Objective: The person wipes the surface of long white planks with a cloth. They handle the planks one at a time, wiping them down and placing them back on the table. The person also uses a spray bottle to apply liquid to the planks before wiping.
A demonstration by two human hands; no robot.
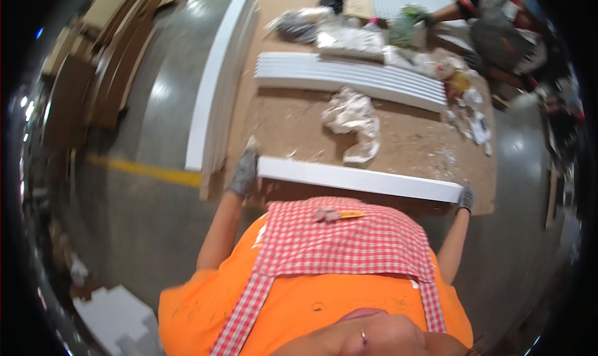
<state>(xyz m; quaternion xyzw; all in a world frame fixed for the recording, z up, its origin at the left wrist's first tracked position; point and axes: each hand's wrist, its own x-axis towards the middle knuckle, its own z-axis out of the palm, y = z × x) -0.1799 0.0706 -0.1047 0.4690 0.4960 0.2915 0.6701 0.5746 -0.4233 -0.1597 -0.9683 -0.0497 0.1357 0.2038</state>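
While facing a brown table [411,138], has a ridged white bundle [349,79] lying across it. Has a long white board [361,180] along the near edge, just beside crumpled plastic [354,120]. Touches the board's ends with gloved left hand [245,169] and right hand [465,198]; cannot tell closed fingers from open.

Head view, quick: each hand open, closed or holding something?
Left hand: at the left end of the nearest white strip; grip cannot be told.
Right hand: at its right end; grip cannot be told.
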